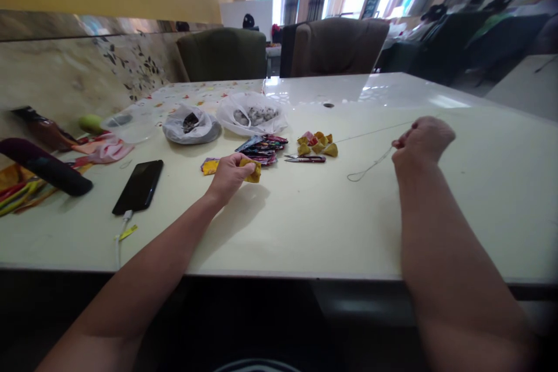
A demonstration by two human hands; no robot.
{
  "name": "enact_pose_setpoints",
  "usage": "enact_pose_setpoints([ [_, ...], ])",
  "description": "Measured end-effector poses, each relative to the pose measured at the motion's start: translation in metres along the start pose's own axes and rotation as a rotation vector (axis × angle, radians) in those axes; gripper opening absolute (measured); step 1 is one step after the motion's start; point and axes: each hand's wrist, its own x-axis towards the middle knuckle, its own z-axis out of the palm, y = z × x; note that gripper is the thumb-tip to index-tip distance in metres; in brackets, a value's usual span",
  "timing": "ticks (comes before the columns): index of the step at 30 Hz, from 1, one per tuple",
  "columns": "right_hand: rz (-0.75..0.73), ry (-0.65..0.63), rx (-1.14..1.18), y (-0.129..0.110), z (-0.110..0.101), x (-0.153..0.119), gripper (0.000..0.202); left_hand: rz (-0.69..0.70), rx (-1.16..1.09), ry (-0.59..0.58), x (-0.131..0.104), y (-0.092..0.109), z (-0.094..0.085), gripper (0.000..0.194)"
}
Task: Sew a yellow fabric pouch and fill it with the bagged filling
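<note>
Pinched in my left hand [230, 176] is a small yellow fabric piece [253, 171], held above the table. My right hand [425, 138] is closed at the right, raised over the table, with a thin thread [370, 170] looping down from its fingers and another stretch running leftward. Between my hands lie thread snips [306, 159] with dark handles. Just behind them sits a small group of yellow and reddish folded fabric pieces [322, 144]. A pile of dark, colourful fabric pieces [264, 148] lies behind my left hand, and a yellow piece [210, 167] is left of it.
Two white plastic bags [192, 124] [253, 114] stand at the back. A black phone [138, 186] with a white cable lies left, near a dark cylindrical object [46, 167] and cloths [102, 148]. Chairs [337, 46] stand beyond the table [322, 226]; people are in the background.
</note>
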Motion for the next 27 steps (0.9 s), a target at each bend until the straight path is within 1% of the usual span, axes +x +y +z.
enact_pose_setpoints([
  [2,-0.03,-0.115,-0.051,-0.001,0.005,-0.008,0.028,-0.008,-0.035,-0.003,-0.001,0.001,0.001,0.026],
  [4,-0.077,-0.279,-0.105,-0.001,0.013,-0.023,0.022,-0.023,-0.082,-0.002,-0.003,0.003,0.001,0.028],
  [6,-0.113,-0.488,-0.157,0.001,0.024,-0.047,0.015,-0.043,-0.127,-0.006,-0.005,0.004,0.002,0.031],
  [8,-0.128,-0.732,-0.198,0.004,0.033,-0.075,0.011,-0.057,-0.156,-0.021,-0.006,0.004,0.004,0.033],
  [9,-0.124,-0.858,-0.212,0.007,0.037,-0.09,0.014,-0.06,-0.16,-0.033,-0.007,0.004,0.005,0.034],
  [11,-0.143,-1.061,-0.224,0.012,0.043,-0.118,0.021,-0.059,-0.157,-0.058,-0.009,0.005,0.008,0.035],
  [12,-0.161,-1.149,-0.232,0.015,0.044,-0.13,0.024,-0.057,-0.152,-0.074,-0.01,0.005,0.009,0.035],
  [14,-0.19,-1.268,-0.248,0.021,0.046,-0.149,0.029,-0.05,-0.145,-0.111,-0.013,0.006,0.013,0.036],
  [16,-0.18,-1.317,-0.236,0.025,0.045,-0.161,0.028,-0.042,-0.147,-0.151,-0.015,0.008,0.016,0.036],
  [18,-0.145,-1.317,-0.186,0.029,0.045,-0.167,0.025,-0.05,-0.168,-0.18,-0.018,0.009,0.017,0.037],
  [21,-0.116,-1.308,-0.121,0.032,0.045,-0.17,0.022,-0.108,-0.237,-0.193,-0.019,0.01,0.018,0.041],
  [24,-0.15,-1.304,-0.131,0.031,0.046,-0.171,0.021,-0.145,-0.292,-0.195,-0.018,0.008,0.017,0.041],
  [27,-0.21,-1.243,-0.15,0.029,0.045,-0.17,0.016,-0.138,-0.299,-0.162,-0.016,0.007,0.017,0.039],
])
